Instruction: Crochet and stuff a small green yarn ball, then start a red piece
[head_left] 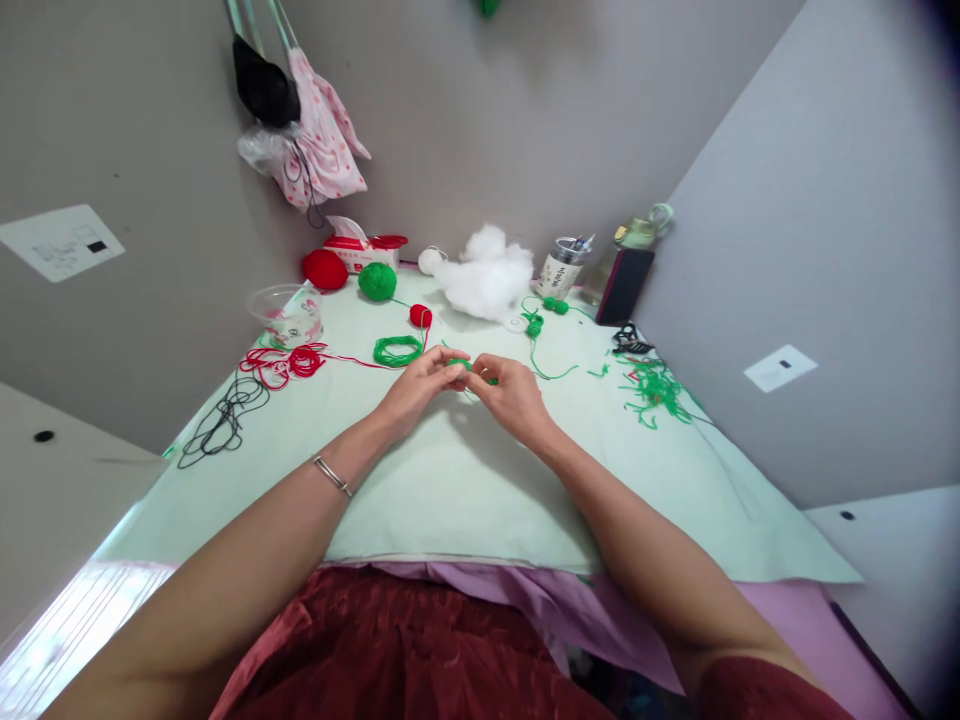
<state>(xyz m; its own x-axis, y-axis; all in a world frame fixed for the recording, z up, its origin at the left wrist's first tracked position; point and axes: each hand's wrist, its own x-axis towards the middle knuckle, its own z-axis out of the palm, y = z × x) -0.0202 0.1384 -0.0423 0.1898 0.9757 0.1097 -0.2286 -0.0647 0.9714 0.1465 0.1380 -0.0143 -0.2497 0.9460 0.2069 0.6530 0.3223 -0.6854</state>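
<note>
Both hands meet over the middle of the pale green table cover (465,500). My left hand (425,385) is closed, pinching a small piece of green yarn work (460,365) between thumb and fingers. My right hand (510,393) is closed at the same piece, its thumb and fingertips pressed against it; most of the piece is hidden by the fingers. Just beyond my left hand lie a green yarn coil (397,351) and a small red ball (421,316). Past my right hand are a small green knotted piece (533,325) with a loose tail and another green piece (556,305).
White stuffing (487,275) sits at the back, beside a pen can (562,266) and a dark phone (625,287). Green yarn scraps (656,392) lie right. Left are red yarn (281,365), black cord (225,420), a clear tub (289,315) and a green yarn ball (377,282).
</note>
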